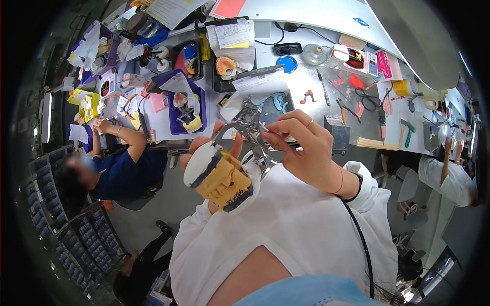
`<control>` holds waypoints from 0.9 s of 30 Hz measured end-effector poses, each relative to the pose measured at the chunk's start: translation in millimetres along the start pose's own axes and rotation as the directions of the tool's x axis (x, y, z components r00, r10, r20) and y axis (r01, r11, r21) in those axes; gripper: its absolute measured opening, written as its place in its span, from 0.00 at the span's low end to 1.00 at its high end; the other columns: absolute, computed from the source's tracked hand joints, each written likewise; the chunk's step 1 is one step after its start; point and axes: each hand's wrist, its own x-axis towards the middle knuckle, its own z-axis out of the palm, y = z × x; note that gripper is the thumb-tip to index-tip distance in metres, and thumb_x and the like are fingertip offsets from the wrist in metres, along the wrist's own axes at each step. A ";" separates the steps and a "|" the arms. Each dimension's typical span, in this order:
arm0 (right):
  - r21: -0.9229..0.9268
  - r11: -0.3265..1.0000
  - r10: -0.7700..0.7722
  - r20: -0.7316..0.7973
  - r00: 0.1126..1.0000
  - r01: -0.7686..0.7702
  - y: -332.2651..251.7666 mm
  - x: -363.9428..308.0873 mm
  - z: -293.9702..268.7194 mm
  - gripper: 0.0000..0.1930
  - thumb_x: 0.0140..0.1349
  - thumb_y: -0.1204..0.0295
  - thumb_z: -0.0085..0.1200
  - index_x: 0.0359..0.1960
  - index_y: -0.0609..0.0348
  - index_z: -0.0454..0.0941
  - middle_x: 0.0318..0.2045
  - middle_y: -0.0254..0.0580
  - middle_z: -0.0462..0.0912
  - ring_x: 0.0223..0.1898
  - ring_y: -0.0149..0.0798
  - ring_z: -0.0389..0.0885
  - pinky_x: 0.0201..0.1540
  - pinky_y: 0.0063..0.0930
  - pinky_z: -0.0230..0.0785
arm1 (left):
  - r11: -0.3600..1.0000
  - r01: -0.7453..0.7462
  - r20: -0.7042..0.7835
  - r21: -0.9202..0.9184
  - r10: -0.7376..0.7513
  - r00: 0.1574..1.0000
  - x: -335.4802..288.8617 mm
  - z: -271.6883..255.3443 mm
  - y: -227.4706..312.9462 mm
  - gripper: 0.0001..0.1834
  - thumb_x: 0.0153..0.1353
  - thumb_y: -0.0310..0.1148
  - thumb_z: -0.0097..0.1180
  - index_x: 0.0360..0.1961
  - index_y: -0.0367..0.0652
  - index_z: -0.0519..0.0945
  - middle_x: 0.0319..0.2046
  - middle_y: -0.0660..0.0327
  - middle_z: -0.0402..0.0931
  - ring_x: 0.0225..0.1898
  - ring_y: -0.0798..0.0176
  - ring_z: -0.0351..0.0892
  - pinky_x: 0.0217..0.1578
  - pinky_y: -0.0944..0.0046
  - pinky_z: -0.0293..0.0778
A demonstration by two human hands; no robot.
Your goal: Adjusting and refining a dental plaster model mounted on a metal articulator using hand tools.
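Observation:
A metal dental articulator is raised above the near edge of the bench, tilted, in front of my white top. Mounted in it is a tan dental model with a white plaster base and dark handwriting on its side. My left hand is closed around the articulator from behind, partly hidden by the model and the plaster. At the frame's right side my right hand pinches a small metal part, its thumb and index finger pressed together. The exact part between those fingertips is too small to make out.
A purple tray with another model stands beyond my left hand. A black tray holds a pinkish dental piece. Farther right lie a slim knife, scissors and a hammer. A co-worker sits at the left.

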 end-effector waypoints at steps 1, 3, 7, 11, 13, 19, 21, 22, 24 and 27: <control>-0.016 0.999 -0.046 0.000 0.999 0.046 -1.7 1.1 1.2 0.06 0.49 0.77 0.60 0.26 0.62 0.74 0.24 0.38 0.74 0.21 0.35 0.73 0.22 0.25 0.65 | 1.000 -0.009 0.004 -0.013 0.009 1.000 -0.8 1.5 2.5 0.16 0.66 0.40 0.38 0.36 0.39 0.73 0.49 0.54 0.70 0.63 0.56 0.54 0.62 0.43 0.54; -0.011 0.987 -0.161 0.007 0.987 0.161 0.1 3.0 2.8 0.05 0.48 0.80 0.57 0.27 0.62 0.74 0.24 0.39 0.73 0.20 0.39 0.72 0.21 0.26 0.63 | 0.992 -0.086 0.094 0.087 0.078 0.993 -0.9 10.7 2.1 0.15 0.66 0.39 0.38 0.37 0.39 0.73 0.49 0.50 0.70 0.63 0.57 0.54 0.62 0.43 0.53; 0.030 0.992 -0.126 0.025 0.992 0.125 -5.0 4.9 2.3 0.08 0.45 0.79 0.57 0.28 0.62 0.72 0.24 0.40 0.72 0.22 0.40 0.72 0.23 0.27 0.62 | 0.975 -0.175 0.210 0.135 0.145 0.967 0.1 10.8 0.5 0.15 0.65 0.38 0.39 0.40 0.40 0.74 0.50 0.48 0.70 0.63 0.58 0.56 0.62 0.44 0.54; 0.015 0.995 -0.100 0.048 0.994 0.099 -5.0 -0.5 2.2 0.10 0.44 0.79 0.59 0.28 0.61 0.72 0.24 0.40 0.72 0.22 0.40 0.71 0.24 0.27 0.62 | 0.939 -0.286 0.289 0.189 0.226 0.930 -1.1 3.1 -5.4 0.14 0.64 0.40 0.40 0.41 0.42 0.73 0.56 0.49 0.64 0.62 0.53 0.58 0.59 0.42 0.59; -0.032 0.982 -0.180 0.098 0.979 0.184 1.3 -0.5 0.6 0.10 0.44 0.79 0.60 0.28 0.61 0.72 0.23 0.40 0.72 0.21 0.40 0.70 0.24 0.27 0.61 | 0.908 -0.334 0.278 0.252 0.263 0.924 -3.9 2.0 -7.3 0.14 0.65 0.41 0.40 0.42 0.43 0.72 0.55 0.52 0.64 0.61 0.53 0.58 0.57 0.41 0.61; 0.032 0.991 -0.125 -0.050 0.991 0.126 -6.0 -1.3 4.3 0.11 0.44 0.76 0.61 0.29 0.60 0.72 0.22 0.39 0.71 0.21 0.39 0.67 0.24 0.28 0.59 | 0.954 -0.108 0.071 0.280 0.092 0.993 -9.8 15.1 6.7 0.12 0.65 0.41 0.38 0.41 0.47 0.70 0.50 0.58 0.68 0.62 0.54 0.57 0.56 0.38 0.63; -0.042 0.974 -0.222 0.017 0.975 0.222 -0.6 0.0 1.6 0.11 0.44 0.76 0.61 0.28 0.60 0.72 0.22 0.38 0.71 0.20 0.39 0.67 0.24 0.28 0.58 | 0.905 -0.270 0.236 0.330 0.198 0.952 -6.3 8.4 -1.0 0.11 0.65 0.41 0.38 0.41 0.49 0.70 0.50 0.61 0.66 0.62 0.53 0.56 0.57 0.38 0.62; -0.081 0.960 -0.265 0.050 0.963 0.269 2.4 0.8 0.3 0.11 0.43 0.76 0.62 0.28 0.60 0.72 0.22 0.38 0.71 0.20 0.39 0.67 0.24 0.27 0.58 | 0.885 -0.322 0.292 0.337 0.228 0.929 -5.4 5.1 -3.6 0.11 0.65 0.40 0.38 0.41 0.50 0.70 0.51 0.62 0.66 0.62 0.53 0.56 0.57 0.38 0.62; -0.028 0.988 -0.152 0.022 0.988 0.152 -6.4 1.2 0.4 0.10 0.44 0.77 0.61 0.26 0.60 0.72 0.22 0.37 0.71 0.20 0.39 0.66 0.24 0.27 0.57 | 0.883 -0.329 0.302 0.333 0.231 0.925 -6.4 1.4 -3.7 0.09 0.65 0.40 0.38 0.40 0.52 0.70 0.51 0.64 0.64 0.63 0.52 0.54 0.58 0.38 0.61; -0.006 0.989 -0.146 -0.028 0.989 0.146 -6.7 -0.4 3.2 0.09 0.44 0.78 0.61 0.25 0.60 0.73 0.21 0.37 0.71 0.19 0.38 0.66 0.24 0.27 0.57 | 0.896 -0.293 0.318 0.333 0.185 0.930 -5.7 6.4 -1.4 0.09 0.66 0.40 0.37 0.39 0.54 0.70 0.52 0.66 0.63 0.64 0.52 0.52 0.58 0.37 0.60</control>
